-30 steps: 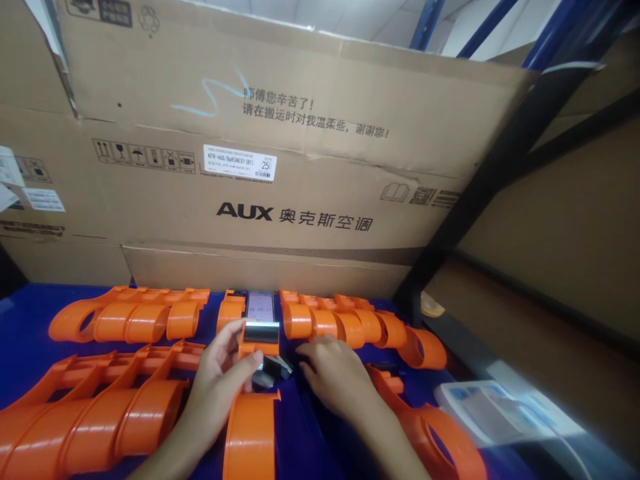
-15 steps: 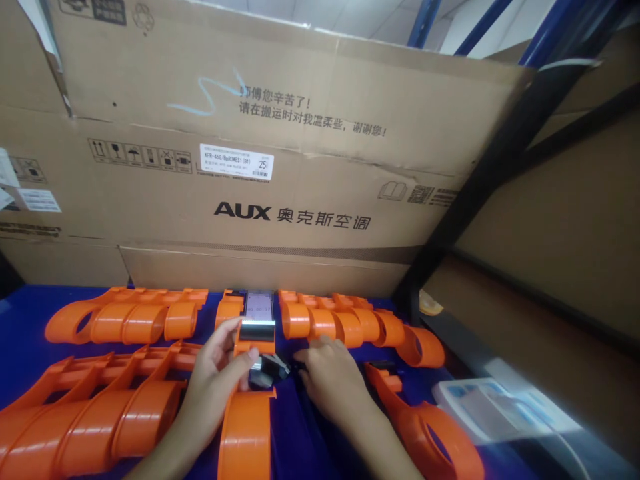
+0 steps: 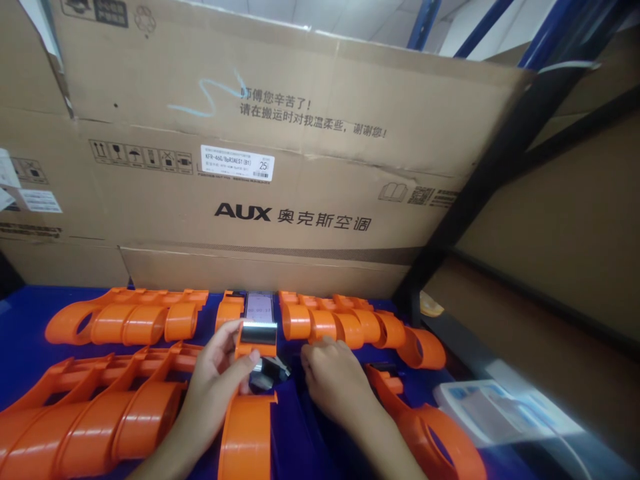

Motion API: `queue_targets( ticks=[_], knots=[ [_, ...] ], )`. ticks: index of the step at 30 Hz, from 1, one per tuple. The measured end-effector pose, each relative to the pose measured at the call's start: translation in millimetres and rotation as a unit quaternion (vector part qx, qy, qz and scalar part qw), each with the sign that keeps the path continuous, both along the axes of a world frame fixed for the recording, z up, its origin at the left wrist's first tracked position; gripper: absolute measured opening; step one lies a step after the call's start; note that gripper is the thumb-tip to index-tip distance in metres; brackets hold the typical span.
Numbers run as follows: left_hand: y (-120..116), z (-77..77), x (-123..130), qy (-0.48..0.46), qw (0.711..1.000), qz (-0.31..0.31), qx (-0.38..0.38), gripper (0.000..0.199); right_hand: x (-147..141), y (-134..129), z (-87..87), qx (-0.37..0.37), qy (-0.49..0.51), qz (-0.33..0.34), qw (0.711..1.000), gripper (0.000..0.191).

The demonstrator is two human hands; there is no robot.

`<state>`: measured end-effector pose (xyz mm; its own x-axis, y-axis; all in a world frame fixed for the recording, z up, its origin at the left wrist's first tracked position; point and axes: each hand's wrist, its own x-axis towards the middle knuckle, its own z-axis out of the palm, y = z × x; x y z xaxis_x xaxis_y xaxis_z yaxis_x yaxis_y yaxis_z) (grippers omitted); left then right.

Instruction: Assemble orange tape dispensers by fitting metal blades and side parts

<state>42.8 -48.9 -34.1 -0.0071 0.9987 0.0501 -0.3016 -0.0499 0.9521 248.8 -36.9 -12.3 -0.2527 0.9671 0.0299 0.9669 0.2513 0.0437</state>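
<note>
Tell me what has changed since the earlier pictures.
The right hand's fingers have curled in, their tips drawing slightly rightward, away from the dark, shiny pieces. No grasp or release is visible. The left hand still holds the orange tape dispenser with the serrated edge, and the pieces beside it and the surrounding orange dispensers look unmoved.

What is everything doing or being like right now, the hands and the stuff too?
Left hand: closed on the orange holder.
Orange holder: held, black strip on top.
Right hand: fingers curled, can't see if anything is inside.
Phone: screen lit, showing numbers.
Cardboard: standing up, creased.
Label: stuck on the cardboard.
</note>
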Motion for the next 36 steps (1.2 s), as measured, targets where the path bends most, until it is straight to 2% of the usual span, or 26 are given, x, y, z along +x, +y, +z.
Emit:
queue_targets(
  ticks=[7,13,21,25,27,29,33,36],
  knots=[
    [-2.8,1.1,0.8,0.003,1.0,-0.008,0.006,0.046,5.2,2.4,-2.5,-0.012,0.011,-0.012,1.0,0.024],
    [-3.6,2.0,1.6,0.0,1.0,-0.007,0.01,0.045,4.3,-0.6,-2.0,-0.023,0.015,0.01,1.0,0.037],
    [-2.4,3.0,1.3,0.001,1.0,-0.007,0.009,0.045,6.9,-2.0,3.0,-0.003,0.028,0.009,1.0,0.026],
    [-2.3,0.8,1.6,-0.001,1.0,0.0,0.015,0.044,10.5,-4.0,12.5,0.054,0.092,0.017,0.994,0.018],
    [-1.3,-1.4,1.3,0.002,1.0,-0.009,0.019,0.044,10.0,-4.4,16.8,0.1,0.161,0.024,0.982,0.009],
    [-0.2,-3.6,0.9,0.003,1.0,-0.018,0.022,0.043,7.4,-5.1,18.2,0.127,0.26,0.035,0.957,0.006],
    [0.8,-7.3,1.5,0.009,1.0,-0.016,0.02,0.045,-1.9,-9.3,12.4,0.102,0.451,0.043,0.886,0.012],
    [0.7,-9.5,3.2,0.017,1.0,-0.015,0.02,0.048,-7.9,-12.2,9.4,0.078,0.515,0.058,0.852,0.01]
  ],
)
